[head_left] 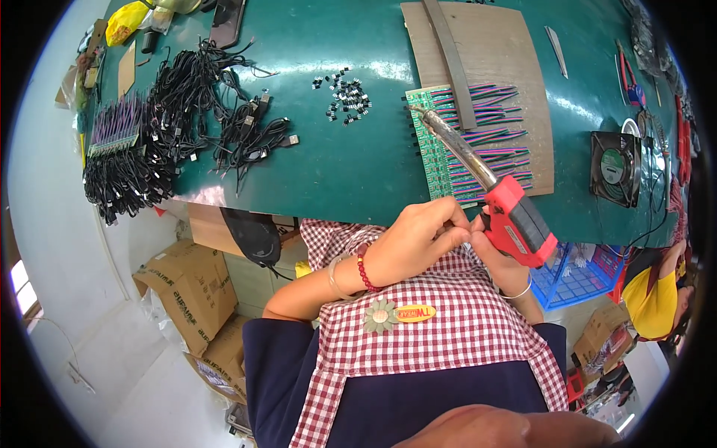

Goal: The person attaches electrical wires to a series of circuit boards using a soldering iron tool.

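In my right hand [502, 263] is a red and black soldering gun [519, 224]. Its long metal barrel points up and left, and the tip appears over the edge of a green circuit board panel [441, 160]; whether it touches cannot be told. Rows of pink, black and blue-green wires [493, 137] extend rightward from the panel. My left hand [429, 231] is closed in a pinch, its fingertips meeting my right fingers just left of the gun's handle. Whatever sits between those fingertips is too small or hidden to make out.
A brown board [534, 97] lies under the panel, with a metal bar [452, 63] across both. Small black-and-white connectors [349, 97] are scattered mid-table. Bundled black USB cables [187, 104] pile up at left. A fan [615, 169], pliers [631, 82] and tweezers [556, 51] lie at right.
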Motion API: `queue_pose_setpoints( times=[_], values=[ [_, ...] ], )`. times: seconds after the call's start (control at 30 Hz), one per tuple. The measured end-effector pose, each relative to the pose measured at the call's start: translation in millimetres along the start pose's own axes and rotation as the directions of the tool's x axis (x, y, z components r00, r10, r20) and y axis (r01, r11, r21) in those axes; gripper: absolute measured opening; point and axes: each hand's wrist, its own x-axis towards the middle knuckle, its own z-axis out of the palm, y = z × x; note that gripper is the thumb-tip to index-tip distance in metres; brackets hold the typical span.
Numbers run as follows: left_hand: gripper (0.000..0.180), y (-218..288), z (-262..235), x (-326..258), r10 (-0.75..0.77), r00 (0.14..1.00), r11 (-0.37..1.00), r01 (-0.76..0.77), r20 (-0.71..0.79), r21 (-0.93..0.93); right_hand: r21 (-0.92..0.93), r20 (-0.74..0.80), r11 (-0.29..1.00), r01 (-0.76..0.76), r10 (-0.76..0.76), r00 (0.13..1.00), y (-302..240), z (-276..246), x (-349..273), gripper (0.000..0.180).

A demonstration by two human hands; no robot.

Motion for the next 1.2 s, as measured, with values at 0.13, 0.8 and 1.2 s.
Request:
queue_pose_setpoints(
  times=[0.13, 0.8, 1.2],
  values=[
    [0.009, 4.2, 1.3, -1.5, 0.005, 0.999, 1.0, -0.004, -0.033, 0.017, -0.136, 0.022, 0.989, 0.056, -0.053, 0.998, 9.6, -6.7, -1.3, 0.029],
    [0.011, -28.7, -59.7, 28.7, -0.436, 0.893, 0.896, 0.418, -0.113, -0.151, 0.074, -0.19, 0.99, 0.123, -0.107, 0.976, 51.9, -49.0, -20.4, 0.032],
    [0.012, -33.7, -63.0, 34.4, -0.462, 0.882, 0.883, 0.449, -0.088, -0.136, 0.038, -0.125, 0.997, 0.065, -0.06, 0.99, 65.0, -52.8, -23.9, 0.028]
  ],
)
